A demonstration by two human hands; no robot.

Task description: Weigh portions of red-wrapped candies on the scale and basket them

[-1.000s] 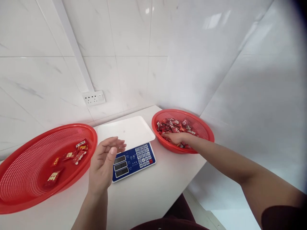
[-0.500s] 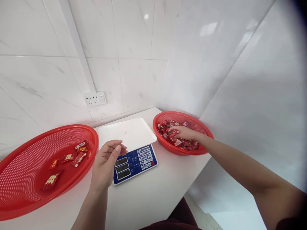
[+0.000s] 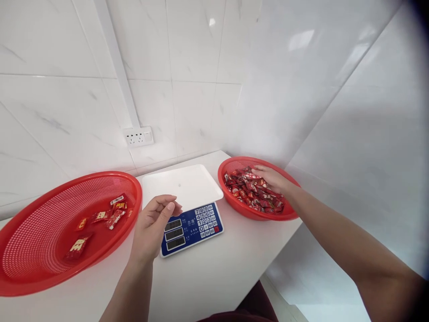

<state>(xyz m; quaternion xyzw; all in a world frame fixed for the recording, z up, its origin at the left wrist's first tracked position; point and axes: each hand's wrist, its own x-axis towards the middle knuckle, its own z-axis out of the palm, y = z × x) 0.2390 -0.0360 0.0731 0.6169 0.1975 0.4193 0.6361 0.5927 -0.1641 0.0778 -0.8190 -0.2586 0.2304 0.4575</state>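
Note:
My right hand (image 3: pixel 272 177) reaches into the small red basket (image 3: pixel 234 200) on the right and rests on its heap of red wrapped candies (image 3: pixel 252 191); its fingers lie fairly flat, and whether they grip a candy is hidden. My left hand (image 3: pixel 154 226) hovers above the counter just left of the scale's blue keypad (image 3: pixel 191 227), fingers loosely curled, holding nothing. The scale's white weighing tray (image 3: pixel 181 184) is bare. The large red basket (image 3: pixel 20 268) at the left holds several red candies (image 3: pixel 100 217).
A white counter (image 3: pixel 208 277) fills a corner of white marble-tiled walls. A wall socket (image 3: pixel 139 136) sits behind the scale below a white conduit strip (image 3: pixel 114 58). The counter's front edge drops off at the lower right.
My right hand has moved from the near rim of the small basket to its far side, across the candy heap. My left hand has stayed near the scale's keypad.

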